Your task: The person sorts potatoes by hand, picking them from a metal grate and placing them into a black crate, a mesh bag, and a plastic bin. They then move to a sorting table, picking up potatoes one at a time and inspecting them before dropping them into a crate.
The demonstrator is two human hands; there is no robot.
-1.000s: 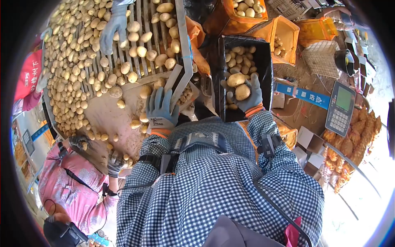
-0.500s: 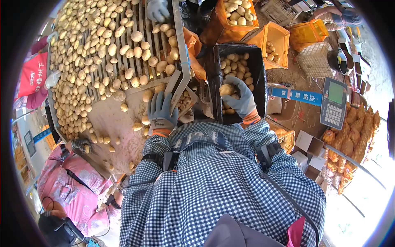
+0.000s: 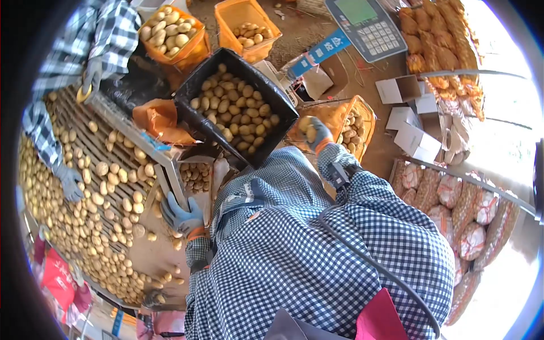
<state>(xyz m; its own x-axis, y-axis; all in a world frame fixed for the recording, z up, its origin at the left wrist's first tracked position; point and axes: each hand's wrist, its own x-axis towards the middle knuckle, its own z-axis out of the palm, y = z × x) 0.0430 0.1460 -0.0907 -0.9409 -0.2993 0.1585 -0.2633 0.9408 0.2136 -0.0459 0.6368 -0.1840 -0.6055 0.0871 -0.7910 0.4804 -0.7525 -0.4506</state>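
View down from the head

One camera looks forward and steeply down, the wearer's checked clothing [image 3: 317, 243] nearest; its wide, round-edged view takes in left hand [image 3: 185, 215], right hand [image 3: 321, 135] and, leftward, the worktop [image 3: 152, 258].

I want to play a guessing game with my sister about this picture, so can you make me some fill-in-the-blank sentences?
1. The big bin right in front of the camera wearer, with potatoes inside, is ____.
2. The camera wearer's ____ hand is holding at least one potato.
3. The glove cuff below the camera wearer's left hand is ____.
4. The screen above the grey keypad is ____.

Missing words: black; right; orange; green.
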